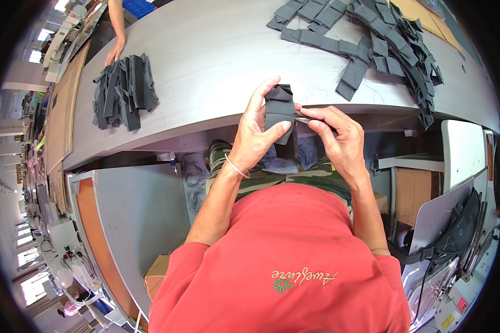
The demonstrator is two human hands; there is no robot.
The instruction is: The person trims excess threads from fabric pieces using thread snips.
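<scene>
My left hand (249, 133) is closed on a dark grey fabric strip (279, 111), thumb across its front and fingers behind. The strip is held up near the table's front edge, folded crosswise into sections, with a darker tail hanging below. In my right hand (341, 136) the fingers are pinched on a small pointed metal tool (302, 118). Its tip meets the right edge of the strip; most of the tool is hidden by my fingers. A bundle of similar grey strips (125, 91) hangs over the table's front edge on the left.
Many joined grey strips (389, 41) lie heaped on the pale table (205, 61) at the right, some drooping over its edge. Another person's hand (115, 51) touches the left bundle. Below stand a grey cabinet (139, 211) at left and a cardboard box (415, 195) at right.
</scene>
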